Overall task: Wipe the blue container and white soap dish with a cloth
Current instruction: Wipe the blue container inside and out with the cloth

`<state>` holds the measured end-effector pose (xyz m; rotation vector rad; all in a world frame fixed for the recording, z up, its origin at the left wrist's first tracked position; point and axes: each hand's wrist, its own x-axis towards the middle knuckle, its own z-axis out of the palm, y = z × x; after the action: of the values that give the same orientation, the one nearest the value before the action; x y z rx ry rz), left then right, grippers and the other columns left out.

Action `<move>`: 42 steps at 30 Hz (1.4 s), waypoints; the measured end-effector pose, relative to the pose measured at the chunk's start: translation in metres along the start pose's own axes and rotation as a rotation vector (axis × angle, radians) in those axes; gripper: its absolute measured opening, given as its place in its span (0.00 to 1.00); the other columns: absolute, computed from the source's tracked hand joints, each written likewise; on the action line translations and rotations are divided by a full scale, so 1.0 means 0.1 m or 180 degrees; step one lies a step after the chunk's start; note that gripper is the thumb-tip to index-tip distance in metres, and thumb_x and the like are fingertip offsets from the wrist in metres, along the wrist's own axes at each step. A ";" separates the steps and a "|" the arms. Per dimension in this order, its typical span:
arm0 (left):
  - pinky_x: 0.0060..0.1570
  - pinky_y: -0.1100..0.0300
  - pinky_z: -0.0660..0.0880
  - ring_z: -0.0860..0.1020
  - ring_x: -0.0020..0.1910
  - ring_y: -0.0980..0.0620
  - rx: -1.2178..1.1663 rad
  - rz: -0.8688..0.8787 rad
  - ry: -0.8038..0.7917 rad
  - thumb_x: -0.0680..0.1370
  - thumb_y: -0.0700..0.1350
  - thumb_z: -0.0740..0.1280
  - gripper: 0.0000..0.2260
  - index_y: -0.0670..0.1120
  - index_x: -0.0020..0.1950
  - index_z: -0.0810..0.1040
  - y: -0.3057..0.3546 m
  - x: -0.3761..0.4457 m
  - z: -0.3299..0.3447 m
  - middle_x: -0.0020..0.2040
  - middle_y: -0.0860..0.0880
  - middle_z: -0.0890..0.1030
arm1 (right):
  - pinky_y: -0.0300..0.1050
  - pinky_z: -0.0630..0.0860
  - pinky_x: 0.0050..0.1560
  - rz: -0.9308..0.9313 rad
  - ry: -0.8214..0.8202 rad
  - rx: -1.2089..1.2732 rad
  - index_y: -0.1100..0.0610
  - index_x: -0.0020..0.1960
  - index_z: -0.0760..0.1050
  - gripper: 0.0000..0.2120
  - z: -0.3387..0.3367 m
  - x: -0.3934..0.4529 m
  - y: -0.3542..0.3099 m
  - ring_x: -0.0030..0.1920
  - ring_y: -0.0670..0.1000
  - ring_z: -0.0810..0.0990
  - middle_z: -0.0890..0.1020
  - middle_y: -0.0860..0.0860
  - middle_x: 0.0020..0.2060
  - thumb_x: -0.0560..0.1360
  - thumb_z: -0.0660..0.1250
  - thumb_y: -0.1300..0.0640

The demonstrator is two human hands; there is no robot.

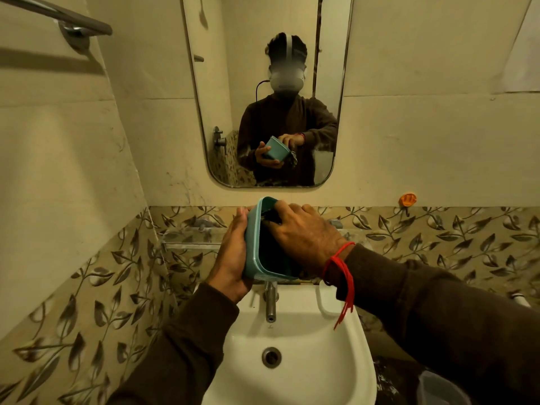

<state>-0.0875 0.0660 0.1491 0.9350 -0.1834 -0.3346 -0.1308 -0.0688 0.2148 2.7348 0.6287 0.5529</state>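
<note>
I hold the blue container (pixel 253 244) tipped on its side above the sink, its opening turned to the right. My left hand (pixel 232 255) grips its outer wall and base from the left. My right hand (pixel 304 236) reaches into the opening, fingers pressed on a dark cloth (pixel 270 219) against the inside wall; most of the cloth is hidden by my fingers. The white soap dish (pixel 328 301) rests on the sink's right rim, partly covered by my right wrist.
The white sink (pixel 292 372) with its metal tap (pixel 271 302) lies directly below my hands. A glass shelf (pixel 190 239) runs along the tiled wall behind, a mirror (pixel 268 92) hangs above it, and a towel rail (pixel 58 17) is at upper left.
</note>
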 end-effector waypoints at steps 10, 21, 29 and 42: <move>0.63 0.33 0.75 0.80 0.64 0.37 0.0183 0.0613 0.0402 0.76 0.64 0.61 0.29 0.49 0.71 0.75 0.00 0.02 0.08 0.66 0.38 0.80 | 0.56 0.76 0.52 -0.0030 -0.0240 0.0201 0.60 0.62 0.72 0.20 -0.17 0.04 -0.18 0.50 0.60 0.79 0.76 0.59 0.53 0.73 0.69 0.54; 0.69 0.35 0.71 0.75 0.69 0.34 -0.0411 0.0553 0.0292 0.78 0.66 0.59 0.34 0.43 0.74 0.73 -0.05 0.05 -0.09 0.70 0.34 0.76 | 0.42 0.73 0.43 0.0094 -0.0678 0.2102 0.55 0.54 0.79 0.09 -0.15 0.05 -0.27 0.47 0.53 0.79 0.80 0.53 0.47 0.76 0.64 0.57; 0.53 0.48 0.82 0.83 0.60 0.41 -0.0654 0.0697 -0.0109 0.82 0.66 0.54 0.33 0.41 0.64 0.82 0.14 0.02 -0.04 0.60 0.38 0.84 | 0.54 0.78 0.56 0.1075 0.0049 0.4452 0.56 0.53 0.80 0.08 -0.27 0.09 -0.26 0.50 0.54 0.82 0.84 0.55 0.49 0.76 0.67 0.58; 0.71 0.36 0.69 0.72 0.71 0.33 -0.0146 0.0725 0.0440 0.78 0.64 0.61 0.36 0.40 0.76 0.68 0.02 -0.07 -0.11 0.72 0.31 0.72 | 0.28 0.67 0.41 -0.0617 -0.0675 0.2253 0.54 0.58 0.78 0.11 -0.28 -0.07 -0.16 0.45 0.43 0.73 0.80 0.50 0.51 0.77 0.65 0.55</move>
<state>-0.0906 0.0786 0.1443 0.8788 -0.1530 -0.0634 -0.1539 -0.0529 0.2319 3.2399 1.2003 -0.0305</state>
